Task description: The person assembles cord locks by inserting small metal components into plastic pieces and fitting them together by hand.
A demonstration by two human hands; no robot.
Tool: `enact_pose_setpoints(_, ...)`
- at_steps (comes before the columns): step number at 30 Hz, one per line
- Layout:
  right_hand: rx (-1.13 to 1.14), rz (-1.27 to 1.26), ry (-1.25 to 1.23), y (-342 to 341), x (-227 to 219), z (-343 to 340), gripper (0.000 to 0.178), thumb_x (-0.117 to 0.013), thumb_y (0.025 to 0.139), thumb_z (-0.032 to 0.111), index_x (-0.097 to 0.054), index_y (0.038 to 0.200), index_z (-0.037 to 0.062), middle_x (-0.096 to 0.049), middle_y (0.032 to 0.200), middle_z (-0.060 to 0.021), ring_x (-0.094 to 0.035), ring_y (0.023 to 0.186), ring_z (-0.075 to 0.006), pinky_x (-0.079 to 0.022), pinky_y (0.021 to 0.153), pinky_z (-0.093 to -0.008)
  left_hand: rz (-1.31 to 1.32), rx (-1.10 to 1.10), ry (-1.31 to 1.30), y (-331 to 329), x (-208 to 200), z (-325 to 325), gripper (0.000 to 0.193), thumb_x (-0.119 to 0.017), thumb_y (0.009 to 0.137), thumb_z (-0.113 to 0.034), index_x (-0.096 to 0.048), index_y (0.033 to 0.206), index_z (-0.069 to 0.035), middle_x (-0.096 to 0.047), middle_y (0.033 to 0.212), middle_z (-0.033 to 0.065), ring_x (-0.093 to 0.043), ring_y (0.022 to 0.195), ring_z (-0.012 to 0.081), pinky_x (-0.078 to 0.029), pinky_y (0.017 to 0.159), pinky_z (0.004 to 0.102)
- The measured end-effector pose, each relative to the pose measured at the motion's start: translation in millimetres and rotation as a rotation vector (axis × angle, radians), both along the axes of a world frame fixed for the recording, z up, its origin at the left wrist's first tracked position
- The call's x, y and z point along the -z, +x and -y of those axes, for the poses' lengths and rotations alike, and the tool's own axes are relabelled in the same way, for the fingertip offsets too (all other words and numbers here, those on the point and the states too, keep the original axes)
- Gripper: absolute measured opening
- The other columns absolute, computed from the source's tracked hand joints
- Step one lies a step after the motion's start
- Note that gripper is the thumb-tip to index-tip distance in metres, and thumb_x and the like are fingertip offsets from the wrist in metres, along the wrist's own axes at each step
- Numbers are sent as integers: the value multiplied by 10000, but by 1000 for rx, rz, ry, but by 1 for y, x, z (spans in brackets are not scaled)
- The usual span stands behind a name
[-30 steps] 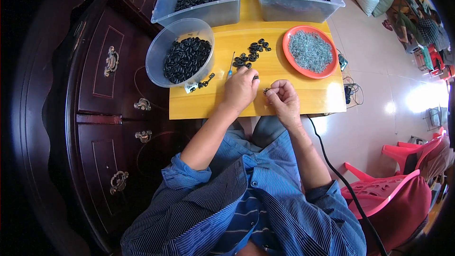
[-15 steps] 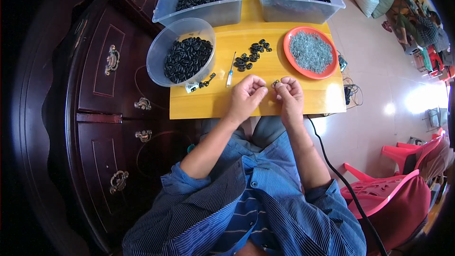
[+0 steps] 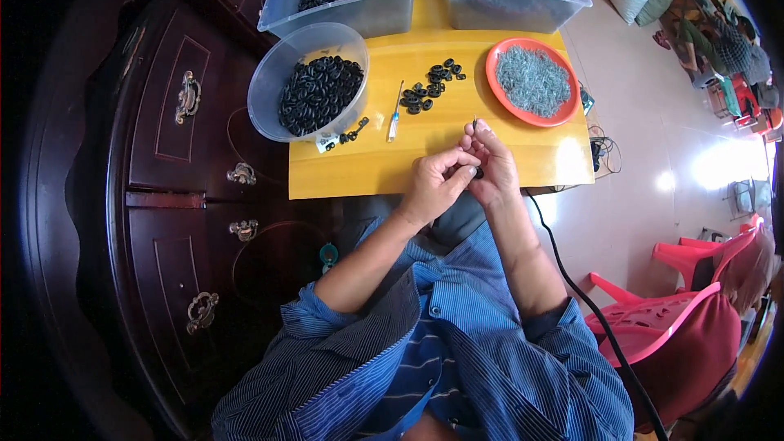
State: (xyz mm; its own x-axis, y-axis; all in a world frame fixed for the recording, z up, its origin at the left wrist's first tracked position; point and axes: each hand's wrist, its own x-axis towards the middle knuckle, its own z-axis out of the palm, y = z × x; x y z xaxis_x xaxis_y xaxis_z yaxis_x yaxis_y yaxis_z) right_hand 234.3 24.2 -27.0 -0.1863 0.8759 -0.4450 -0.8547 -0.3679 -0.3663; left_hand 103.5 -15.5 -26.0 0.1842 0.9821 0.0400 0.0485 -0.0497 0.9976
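Note:
Over the table's near edge, my two hands meet. My left hand (image 3: 439, 185) is closed, its thumb and forefinger pinching a small black plastic part (image 3: 478, 172) against my right palm. My right hand (image 3: 496, 165) is turned palm inward, thumb and forefinger pressed together around a tiny dark tip too small to name. Just beyond them lies a loose group of black oval plastic parts (image 3: 427, 98). A screwdriver (image 3: 394, 126) with a clear and blue handle lies left of that group. To the right, an orange-red plate (image 3: 499, 100) holds a heap of small greyish, see-through pieces.
A round clear tub (image 3: 263, 106) of black parts stands at left, with a few joined black pieces (image 3: 353, 132) beside it. Two clear bins (image 3: 359, 23) of black parts stand at the back. Dark drawers (image 3: 175, 171) flank the left; pink chairs (image 3: 645, 327) and a black cable (image 3: 563, 265) are right.
My left hand has moved right to meet my right hand, which has turned inward with its fingertips higher. The black part, earlier at my right fingertips, seems now between my left fingers and right palm.

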Motion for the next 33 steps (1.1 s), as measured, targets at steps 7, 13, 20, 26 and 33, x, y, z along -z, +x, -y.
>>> enact_pose_setpoints(7, -65, 6, 7, -2, 5, 1, 185, -688, 955, 137, -602, 1117, 112, -690, 970, -34, -662, 824, -124, -573, 764, -287, -83, 9, 102, -3, -24, 7, 179, -644, 883, 24, -705, 1049, 1, -642, 755, -3, -574, 641, 31, -475, 597, 218)
enact_pose_setpoints(13, -76, 42, 10, -3, -1, 2, 197, -697, 951, 156, -599, 1120, 129, -690, 967, -15, -658, 821, -113, -577, 764, -299, -197, 89, 195, -11, -26, 12, 230, -658, 847, 36, -703, 1069, -4, -568, 695, -1, -513, 593, 27, -428, 564, 222)
enact_pose_setpoints(20, -73, 77, 65, -1, -3, 1, 214, -687, 951, 140, -581, 1135, 125, -685, 962, -25, -646, 802, -120, -558, 772, -295, 32, 140, -37, -19, -10, 13, 262, -715, 875, 29, -687, 1132, -13, -585, 851, -73, -540, 707, 9, -461, 640, 181)
enact_pose_setpoints(26, -132, 404, 308, 9, -4, 3, 164, -659, 956, 97, -577, 1097, 87, -682, 939, -43, -629, 789, -114, -519, 748, -253, 112, -9, -46, -37, -9, 7, 301, -709, 877, 59, -655, 1165, -11, -606, 894, -58, -557, 740, -6, -474, 677, 160)
enact_pose_setpoints(33, -264, 706, 501, 14, -7, 14, 142, -632, 970, 27, -567, 1097, 38, -657, 915, -13, -630, 861, -86, -505, 823, -235, 63, -132, 44, -53, -15, -3, 280, -705, 860, 77, -664, 1125, -5, -628, 878, -31, -581, 726, 4, -496, 659, 173)
